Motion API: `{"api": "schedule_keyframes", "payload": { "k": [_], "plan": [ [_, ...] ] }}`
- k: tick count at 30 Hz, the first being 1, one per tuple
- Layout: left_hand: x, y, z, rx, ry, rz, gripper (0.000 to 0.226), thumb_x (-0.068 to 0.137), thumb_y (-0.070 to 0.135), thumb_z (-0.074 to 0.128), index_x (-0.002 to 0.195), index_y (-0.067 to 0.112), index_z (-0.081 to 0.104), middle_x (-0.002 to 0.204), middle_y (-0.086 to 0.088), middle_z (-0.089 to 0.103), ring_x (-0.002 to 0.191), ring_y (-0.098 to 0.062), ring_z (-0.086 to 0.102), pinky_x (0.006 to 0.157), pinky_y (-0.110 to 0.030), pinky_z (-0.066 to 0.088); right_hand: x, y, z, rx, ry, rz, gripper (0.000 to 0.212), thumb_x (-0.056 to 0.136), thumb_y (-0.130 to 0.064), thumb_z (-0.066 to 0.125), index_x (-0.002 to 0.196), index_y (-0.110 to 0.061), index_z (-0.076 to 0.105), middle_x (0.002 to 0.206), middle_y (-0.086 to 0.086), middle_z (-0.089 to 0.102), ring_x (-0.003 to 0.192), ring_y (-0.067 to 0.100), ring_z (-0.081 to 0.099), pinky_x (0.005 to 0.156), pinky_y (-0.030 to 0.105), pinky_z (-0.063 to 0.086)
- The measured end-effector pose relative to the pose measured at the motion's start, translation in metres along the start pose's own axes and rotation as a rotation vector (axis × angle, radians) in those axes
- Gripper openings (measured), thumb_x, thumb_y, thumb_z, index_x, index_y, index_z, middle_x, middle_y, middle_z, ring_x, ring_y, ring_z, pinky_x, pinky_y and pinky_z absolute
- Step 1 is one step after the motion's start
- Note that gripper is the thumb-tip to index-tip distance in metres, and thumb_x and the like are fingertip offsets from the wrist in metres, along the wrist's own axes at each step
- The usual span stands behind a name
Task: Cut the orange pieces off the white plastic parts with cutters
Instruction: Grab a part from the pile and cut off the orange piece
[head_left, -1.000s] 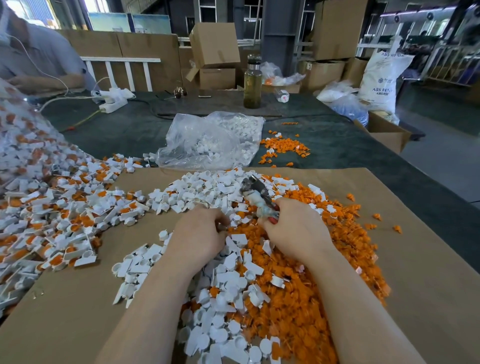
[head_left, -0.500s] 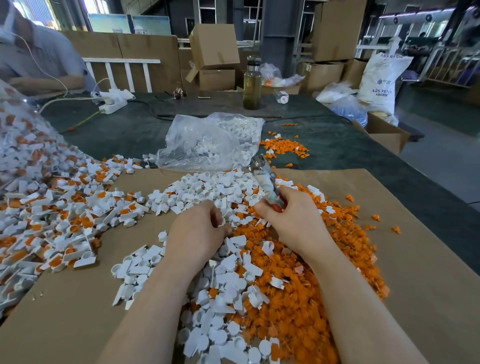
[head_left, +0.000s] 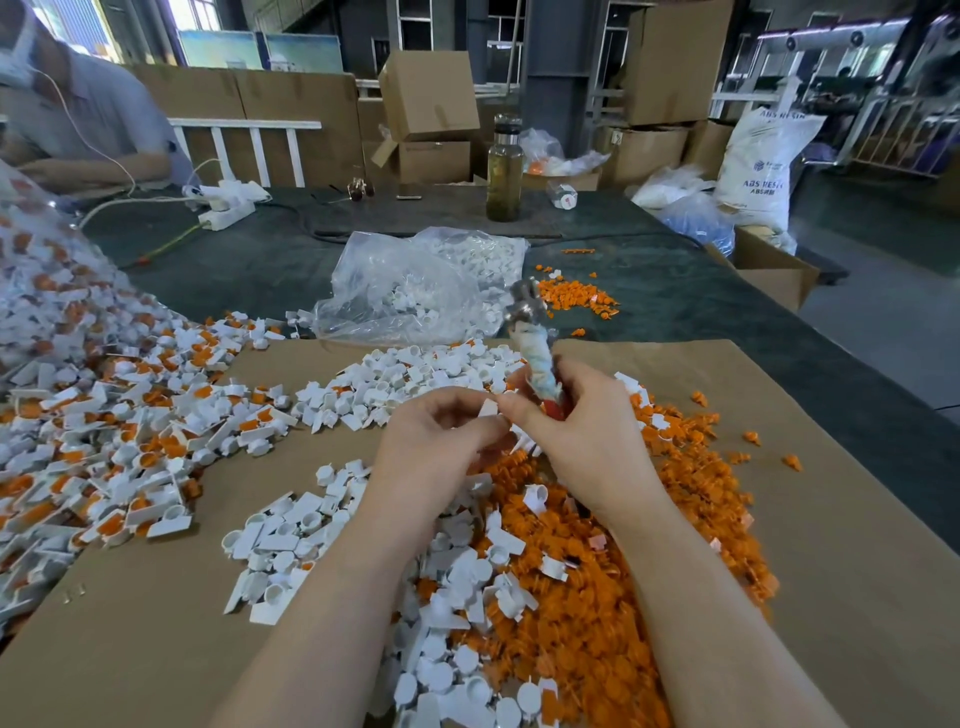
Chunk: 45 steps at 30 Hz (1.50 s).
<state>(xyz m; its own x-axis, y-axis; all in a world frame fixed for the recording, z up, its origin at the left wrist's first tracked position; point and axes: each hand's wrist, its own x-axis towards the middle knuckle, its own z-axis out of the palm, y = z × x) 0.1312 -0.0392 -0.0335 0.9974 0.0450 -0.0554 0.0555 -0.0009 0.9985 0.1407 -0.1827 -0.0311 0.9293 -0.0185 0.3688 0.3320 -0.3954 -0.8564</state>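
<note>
My right hand (head_left: 587, 441) grips the cutters (head_left: 532, 343), whose wrapped handles and metal jaws stick up and away from me. My left hand (head_left: 436, 452) pinches a small white plastic part (head_left: 488, 408) between its fingertips, right against the right hand's fingers. Both hands hover above a heap of cut orange pieces (head_left: 597, 597) mixed with white parts (head_left: 467, 597) on brown cardboard (head_left: 831, 571). A large pile of white parts with orange pieces still attached (head_left: 104, 426) lies at the left.
A clear plastic bag of white parts (head_left: 415, 286) lies beyond the cardboard on the dark green table (head_left: 701, 312), next to a small orange heap (head_left: 576, 299). A bottle (head_left: 504, 171), a power strip (head_left: 228, 205) and boxes stand farther back. Another person sits at the far left.
Both hands have risen off the heap. The cutters swung from lying low to pointing up and away. My left hand now holds a white part up at the right hand's fingertips.
</note>
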Motion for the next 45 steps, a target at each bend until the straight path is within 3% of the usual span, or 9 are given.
{"api": "schedule_keyframes", "payload": {
  "k": [3,6,10,14,22,24,32,37,45],
  "plan": [
    [0.001,-0.001,-0.001,-0.087,0.014,-0.034,0.011,0.081,0.005,0.076,0.089,0.011,0.074,0.084,-0.011,0.077,0.085,-0.029,0.075,0.077,-0.037,0.061,0.000,0.000,0.002,-0.170,-0.020,-0.029,0.017,0.087,-0.031,0.069,0.098,-0.018,0.068,0.083,-0.011,0.067,0.077,0.005,0.062,0.069,0.029,0.053],
    [0.002,-0.001,-0.003,-0.067,0.037,-0.037,0.012,0.078,0.008,0.079,0.088,0.011,0.075,0.085,-0.009,0.077,0.084,-0.026,0.075,0.085,-0.042,0.059,0.000,0.004,0.004,-0.260,-0.014,-0.052,0.014,0.089,-0.032,0.067,0.091,-0.018,0.066,0.072,-0.010,0.060,0.067,0.006,0.055,0.057,0.024,0.043],
    [0.002,-0.001,-0.002,-0.056,0.119,-0.027,0.011,0.072,0.014,0.085,0.073,0.022,0.078,0.078,0.002,0.075,0.070,-0.010,0.069,0.067,-0.025,0.055,0.001,0.006,0.004,-0.217,0.032,-0.069,0.009,0.090,-0.028,0.066,0.089,-0.020,0.063,0.079,-0.008,0.056,0.070,0.006,0.053,0.057,0.015,0.036],
    [0.002,0.002,-0.004,-0.170,0.165,-0.039,0.013,0.074,0.011,0.084,0.084,0.013,0.076,0.067,0.000,0.070,0.055,-0.008,0.061,0.056,-0.019,0.053,0.001,0.005,0.005,-0.104,0.065,-0.053,0.006,0.089,-0.025,0.067,0.092,-0.024,0.062,0.076,-0.011,0.059,0.067,0.001,0.055,0.056,0.012,0.039],
    [-0.001,0.005,0.001,-0.286,0.126,-0.044,0.004,0.082,0.001,0.074,0.086,0.003,0.072,0.071,-0.013,0.074,0.064,-0.018,0.073,0.054,-0.021,0.055,-0.002,0.003,0.011,-0.054,0.103,-0.063,0.007,0.090,-0.027,0.066,0.094,-0.023,0.062,0.074,-0.012,0.062,0.069,0.003,0.059,0.058,0.015,0.044],
    [-0.002,0.005,0.002,-0.293,0.126,-0.041,0.005,0.082,-0.001,0.072,0.085,0.004,0.072,0.071,-0.013,0.074,0.065,-0.019,0.074,0.054,-0.021,0.055,-0.003,0.003,0.012,-0.071,0.103,-0.064,0.009,0.091,-0.027,0.066,0.095,-0.021,0.063,0.075,-0.011,0.063,0.069,0.005,0.059,0.060,0.021,0.046],
    [-0.004,0.007,0.004,-0.334,0.116,0.001,0.003,0.081,0.001,0.074,0.081,0.004,0.072,0.073,-0.017,0.074,0.065,-0.018,0.073,0.057,-0.021,0.056,-0.005,0.002,0.014,-0.199,0.177,-0.108,0.012,0.089,-0.028,0.068,0.090,-0.025,0.056,0.071,-0.016,0.056,0.067,0.003,0.056,0.059,0.018,0.040],
    [-0.007,0.009,0.008,-0.311,0.155,0.063,0.002,0.081,0.001,0.074,0.081,0.003,0.074,0.073,-0.016,0.075,0.067,-0.020,0.074,0.059,-0.021,0.056,-0.005,0.001,0.016,-0.207,0.228,-0.134,0.017,0.087,-0.027,0.070,0.087,-0.027,0.054,0.066,-0.019,0.053,0.071,-0.007,0.055,0.057,0.007,0.038],
    [-0.007,0.007,0.009,-0.118,0.251,0.146,0.010,0.079,0.004,0.078,0.074,0.012,0.074,0.068,-0.006,0.074,0.070,-0.021,0.074,0.069,-0.030,0.061,-0.005,0.000,0.016,-0.208,0.194,-0.129,0.015,0.088,-0.028,0.070,0.087,-0.027,0.054,0.068,-0.019,0.055,0.068,-0.002,0.057,0.054,0.009,0.036]
  ]
}}
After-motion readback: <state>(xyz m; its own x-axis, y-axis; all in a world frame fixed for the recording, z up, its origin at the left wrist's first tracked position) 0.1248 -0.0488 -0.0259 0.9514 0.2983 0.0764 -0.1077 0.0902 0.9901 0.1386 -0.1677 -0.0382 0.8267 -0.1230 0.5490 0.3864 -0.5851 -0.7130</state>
